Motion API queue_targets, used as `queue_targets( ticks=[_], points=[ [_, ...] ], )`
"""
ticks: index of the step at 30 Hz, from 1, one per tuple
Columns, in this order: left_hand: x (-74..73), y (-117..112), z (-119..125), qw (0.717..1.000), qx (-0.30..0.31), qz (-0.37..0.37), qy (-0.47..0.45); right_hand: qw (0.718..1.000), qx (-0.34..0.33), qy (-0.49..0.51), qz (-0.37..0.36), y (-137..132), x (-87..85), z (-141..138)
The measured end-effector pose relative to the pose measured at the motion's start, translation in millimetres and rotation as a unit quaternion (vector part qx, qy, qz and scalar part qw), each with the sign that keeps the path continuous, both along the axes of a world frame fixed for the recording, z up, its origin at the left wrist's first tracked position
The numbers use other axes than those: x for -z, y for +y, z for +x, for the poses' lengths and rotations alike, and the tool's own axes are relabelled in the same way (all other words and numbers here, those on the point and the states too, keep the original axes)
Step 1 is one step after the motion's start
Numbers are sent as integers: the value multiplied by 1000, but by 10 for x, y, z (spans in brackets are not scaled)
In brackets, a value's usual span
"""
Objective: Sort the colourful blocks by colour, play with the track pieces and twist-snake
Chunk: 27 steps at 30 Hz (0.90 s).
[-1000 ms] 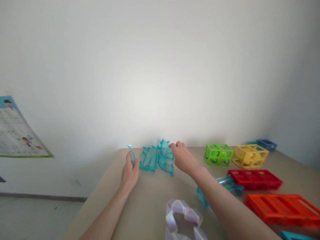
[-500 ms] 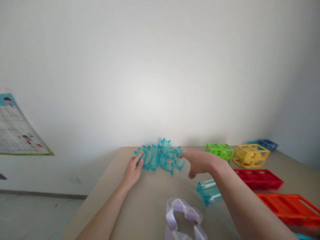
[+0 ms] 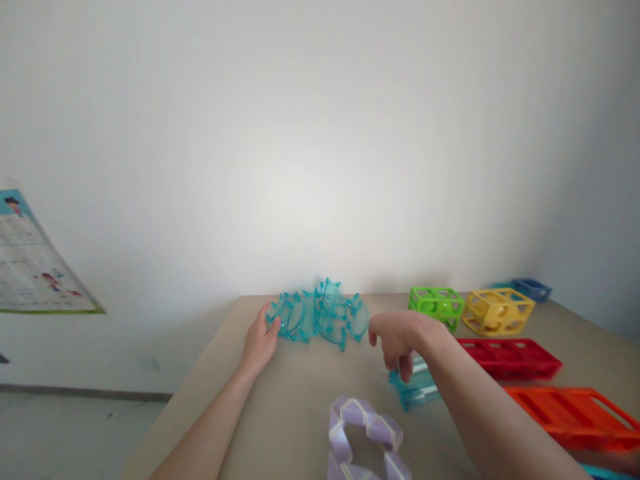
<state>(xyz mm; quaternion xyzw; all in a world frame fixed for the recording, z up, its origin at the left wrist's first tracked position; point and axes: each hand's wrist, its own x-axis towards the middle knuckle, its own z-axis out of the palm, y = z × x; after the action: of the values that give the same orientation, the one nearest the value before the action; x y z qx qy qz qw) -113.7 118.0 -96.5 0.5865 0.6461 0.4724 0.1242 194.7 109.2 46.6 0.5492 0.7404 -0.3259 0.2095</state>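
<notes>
Our left grip (image 3: 261, 340) is touching teal pieces (image 3: 310, 317); whether it's pinching, we cannot tell. Our right grip (image 3: 403, 335) is hanging loosely spread.

1. Looks like a children's playroom or classroom.
2. Has a cartoon poster (image 3: 40, 257) on white wall (image 3: 310, 147), well left of the left fingers (image 3: 263, 311).
3. Includes green frame toy (image 3: 437, 307) and yellow frame toy (image 3: 499, 312), right of the right fingers (image 3: 377, 324).

Table (image 3: 290, 407): spread across lower centre and right, backed by the wall (image 3: 320, 147).
Panel cluster (image 3: 311, 313): laid near its far edge, centre, between left hand (image 3: 260, 339) and right hand (image 3: 404, 335).
Snake puzzle (image 3: 340, 440): placed bottom centre, before the cluster.
Cage blocks (image 3: 499, 311): set mid-right, behind slotted blocks (image 3: 567, 417).
Poster (image 3: 43, 267): fixed far left.
</notes>
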Motion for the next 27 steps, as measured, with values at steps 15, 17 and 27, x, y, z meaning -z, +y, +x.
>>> queue_targets(
  ticks=[15,17,27],
  points=[
    [-163,-105,83,998,-54,27,24,947,7,122,298,-225,-248,-26],
    [-281,-190,135,996,-60,56,40,933,27,158,321,-236,-296,-42],
    [-467,-739,666,932,346,98,43,757,6,386,527,-486,-321,-548]
  ],
)
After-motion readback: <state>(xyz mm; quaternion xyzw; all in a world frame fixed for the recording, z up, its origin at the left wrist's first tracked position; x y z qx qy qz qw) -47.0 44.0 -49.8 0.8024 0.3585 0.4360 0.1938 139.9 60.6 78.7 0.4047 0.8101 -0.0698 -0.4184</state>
